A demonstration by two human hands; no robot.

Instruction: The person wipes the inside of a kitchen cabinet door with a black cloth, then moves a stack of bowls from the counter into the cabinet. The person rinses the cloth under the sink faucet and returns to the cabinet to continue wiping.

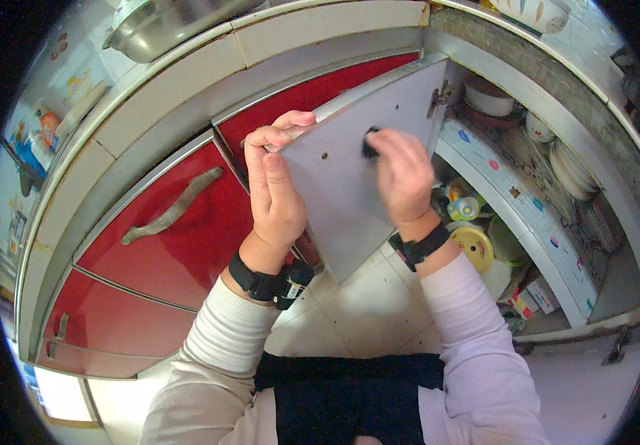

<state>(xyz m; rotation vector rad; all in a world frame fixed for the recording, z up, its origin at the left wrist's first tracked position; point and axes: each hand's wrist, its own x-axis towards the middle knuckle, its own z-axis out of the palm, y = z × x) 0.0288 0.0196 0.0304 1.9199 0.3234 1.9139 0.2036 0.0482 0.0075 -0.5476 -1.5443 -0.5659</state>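
Note:
A cabinet door (pixel 342 206) stands open before me, its pale grey inner face towards me and two small round holes in it. Around its left edge my left hand (pixel 275 183) is curled, the fingertips at the edge and the thumb on the near side. My right hand (pixel 406 172), slightly blurred, presses a small black object (pixel 371 143) against the inner face; the fingers cover most of it, so its kind cannot be told. A metal hinge (pixel 439 100) joins the door to the cabinet on the right.
To the right, an open cabinet has a shelf (pixel 520 206) with stacked plates (pixel 573 167) and a yellow lid (pixel 472 248) below. Red cabinet doors (pixel 170 222), one with a curved handle (pixel 172 208), stand left. A steel basin (pixel 158 28) sits on the tiled counter (pixel 81 183).

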